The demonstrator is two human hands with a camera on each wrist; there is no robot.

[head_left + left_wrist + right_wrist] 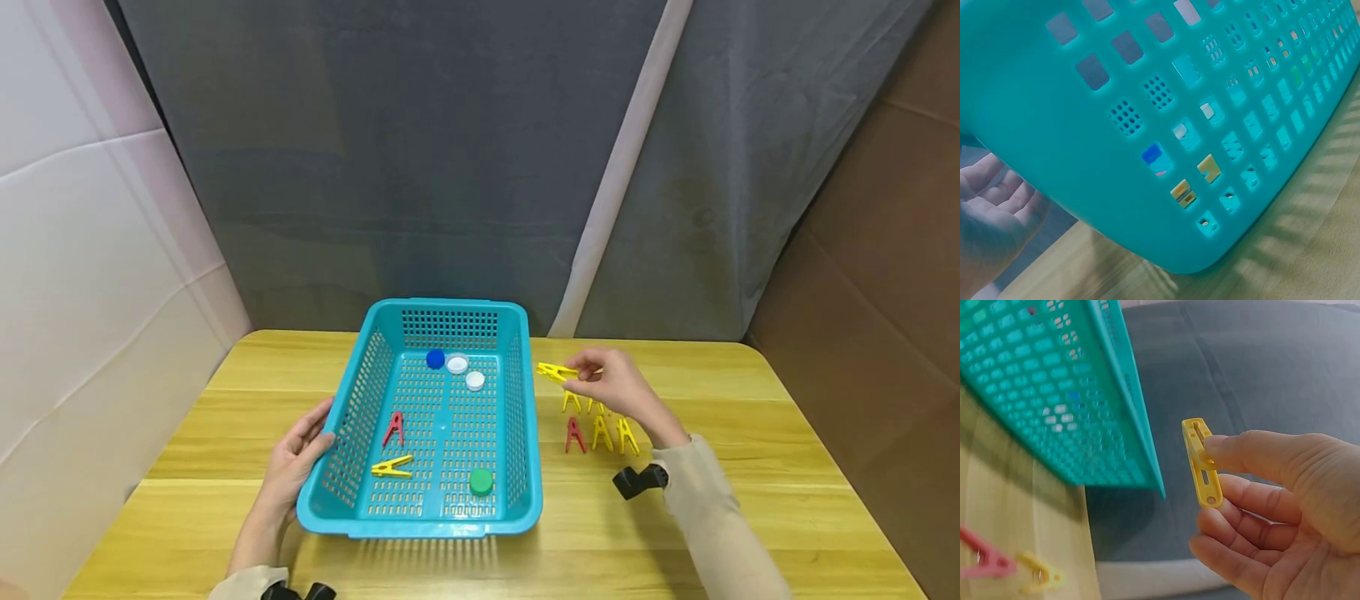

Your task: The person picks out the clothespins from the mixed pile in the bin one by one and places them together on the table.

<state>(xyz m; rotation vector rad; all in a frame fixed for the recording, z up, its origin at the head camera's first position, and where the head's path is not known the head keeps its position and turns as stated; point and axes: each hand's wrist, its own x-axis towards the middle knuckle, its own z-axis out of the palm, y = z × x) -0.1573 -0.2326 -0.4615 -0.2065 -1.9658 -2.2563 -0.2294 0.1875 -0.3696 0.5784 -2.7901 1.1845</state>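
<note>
A turquoise plastic basket (442, 528) with perforated walls is on the wooden table. My left hand (296, 458) grips its left rim, thumb at the edge and fingers along the outside; part of that hand (997, 212) shows beside the basket wall (1085, 162) in the left wrist view. Just right of the basket, my right hand (611, 383) pinches a yellow clothespin (553, 372) between thumb and fingers, above the table. The right wrist view shows this clothespin (1202, 464) close up. Inside the basket lie a red clothespin (393, 428) and a yellow clothespin (392, 467).
Bottle caps also lie in the basket: a blue cap (435, 359), a white cap (475, 381), another white one and a green cap (481, 482). Below my right hand, a red clothespin (575, 435) and several yellow clothespins (602, 433) rest on the table (720, 400). A grey curtain (450, 167) hangs behind.
</note>
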